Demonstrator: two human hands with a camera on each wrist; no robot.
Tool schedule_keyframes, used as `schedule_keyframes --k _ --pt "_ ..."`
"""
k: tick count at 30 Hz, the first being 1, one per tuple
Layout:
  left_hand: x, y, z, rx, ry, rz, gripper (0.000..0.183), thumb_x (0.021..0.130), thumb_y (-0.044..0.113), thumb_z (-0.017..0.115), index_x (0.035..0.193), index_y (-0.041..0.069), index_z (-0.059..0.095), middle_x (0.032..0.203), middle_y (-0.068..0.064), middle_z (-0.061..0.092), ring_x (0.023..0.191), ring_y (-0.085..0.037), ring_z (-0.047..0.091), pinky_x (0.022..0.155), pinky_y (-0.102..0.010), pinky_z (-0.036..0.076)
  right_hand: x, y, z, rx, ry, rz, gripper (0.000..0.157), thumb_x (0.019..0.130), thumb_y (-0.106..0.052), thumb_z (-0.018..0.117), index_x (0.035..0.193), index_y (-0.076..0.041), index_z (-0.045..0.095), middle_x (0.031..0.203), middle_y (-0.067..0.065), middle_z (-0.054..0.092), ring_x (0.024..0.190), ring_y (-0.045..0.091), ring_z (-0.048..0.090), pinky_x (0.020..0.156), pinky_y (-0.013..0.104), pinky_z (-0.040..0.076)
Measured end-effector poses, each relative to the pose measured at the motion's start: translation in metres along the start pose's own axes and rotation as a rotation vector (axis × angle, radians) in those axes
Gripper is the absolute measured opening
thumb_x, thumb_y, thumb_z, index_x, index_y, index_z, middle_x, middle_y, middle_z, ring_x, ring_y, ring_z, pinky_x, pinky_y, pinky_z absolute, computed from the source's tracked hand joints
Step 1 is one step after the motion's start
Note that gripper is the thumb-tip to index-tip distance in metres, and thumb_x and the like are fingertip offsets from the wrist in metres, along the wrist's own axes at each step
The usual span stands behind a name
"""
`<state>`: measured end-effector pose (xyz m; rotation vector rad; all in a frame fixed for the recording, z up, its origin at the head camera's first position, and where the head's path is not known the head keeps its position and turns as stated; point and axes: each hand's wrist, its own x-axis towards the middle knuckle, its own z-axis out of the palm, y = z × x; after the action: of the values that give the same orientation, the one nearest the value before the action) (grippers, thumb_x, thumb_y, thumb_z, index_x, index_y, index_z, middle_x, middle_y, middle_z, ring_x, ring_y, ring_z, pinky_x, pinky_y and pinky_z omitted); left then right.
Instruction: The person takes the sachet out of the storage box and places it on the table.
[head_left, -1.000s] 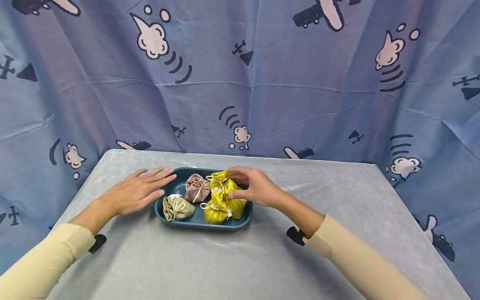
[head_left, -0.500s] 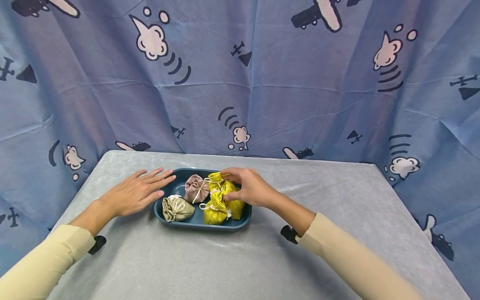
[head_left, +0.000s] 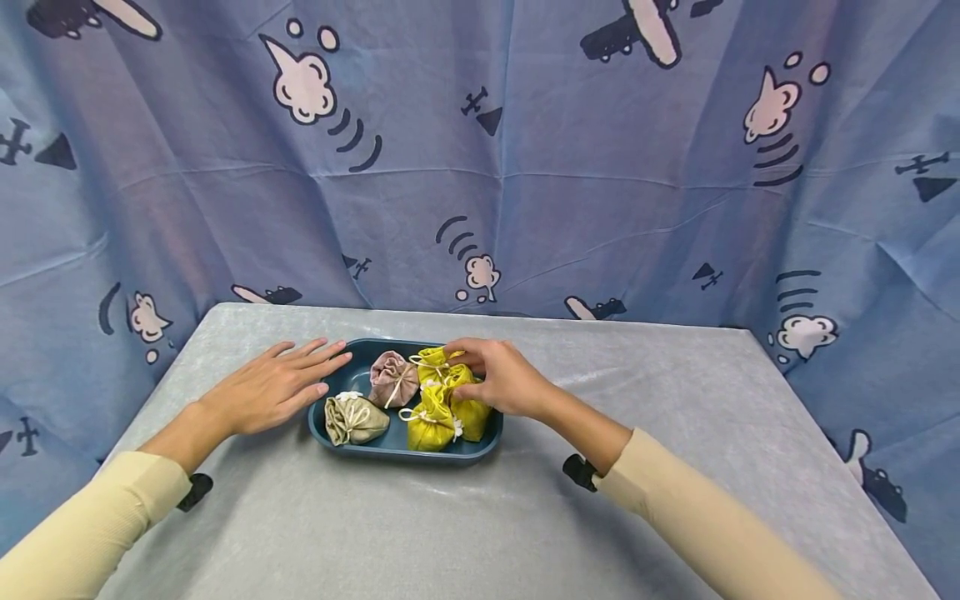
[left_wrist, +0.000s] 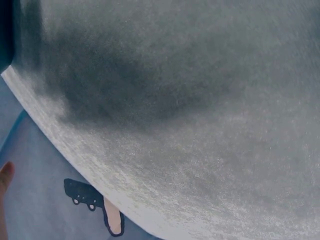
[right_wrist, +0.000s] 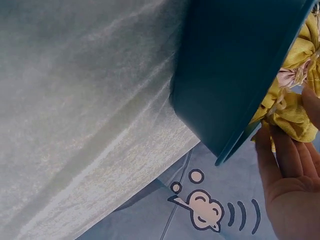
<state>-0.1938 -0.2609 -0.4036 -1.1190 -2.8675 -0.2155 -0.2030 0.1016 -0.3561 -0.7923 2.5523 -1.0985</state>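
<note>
From the head view, your left hand point(head_left: 273, 387) lies with its fingers straight and spread at the left end of the blue tray point(head_left: 405, 455), holding nothing; whether its fingertips touch the rim you can't tell from here. Your right hand point(head_left: 510, 381) is bent over the tray's right end, finger and thumb apart above the yellow cloth. Count one tray and five tied pouches, all inside it: one beige pouch point(head_left: 362, 421) front left, one pink pouch point(head_left: 392, 379) behind it, and three yellow ones, namely the back pouch point(head_left: 433, 358), the right-hand pouch point(head_left: 472, 410) and the front pouch point(head_left: 430, 431). Those three press together, so a wide pinch could catch two, or a finger could snag a cord loop.

From the left wrist, you get mostly grey table point(left_wrist: 200, 100), plus one fingertip point(left_wrist: 6, 176) at the edge; no pouch shows.

From the right wrist, your fingers lie against yellow cloth beside the tray wall, thumb across from them. You can't tell whether they clamp a pouch. Pushing outward could drag the tray, since the knuckles sit so near its rim.
</note>
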Motion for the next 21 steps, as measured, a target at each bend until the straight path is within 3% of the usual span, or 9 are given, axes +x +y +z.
schedule_keyframes --k 8,21 --pt "0.000 0.000 0.001 0.001 -0.004 -0.005 0.051 0.108 0.035 0.040 0.157 0.020 0.035 0.162 -0.002 0.031 0.148 -0.032 0.027 0.114 -0.062 0.021 -0.007 0.006 -0.003 -0.002 0.016 -0.053 0.049 0.083 0.001 0.078 0.130 -0.002 0.063 0.118 0.011 0.071 0.103 0.020 0.070 0.089 0.031 0.056" --pt "0.000 -0.001 0.002 0.009 0.014 0.012 0.051 0.107 0.035 0.041 0.156 0.018 0.037 0.161 -0.004 0.032 0.147 -0.033 0.029 0.113 -0.062 0.023 -0.016 0.012 -0.012 0.060 0.069 -0.113 0.037 0.084 0.001 0.078 0.119 0.004 0.069 0.113 0.014 0.073 0.097 0.021 0.073 0.082 0.027 0.058"
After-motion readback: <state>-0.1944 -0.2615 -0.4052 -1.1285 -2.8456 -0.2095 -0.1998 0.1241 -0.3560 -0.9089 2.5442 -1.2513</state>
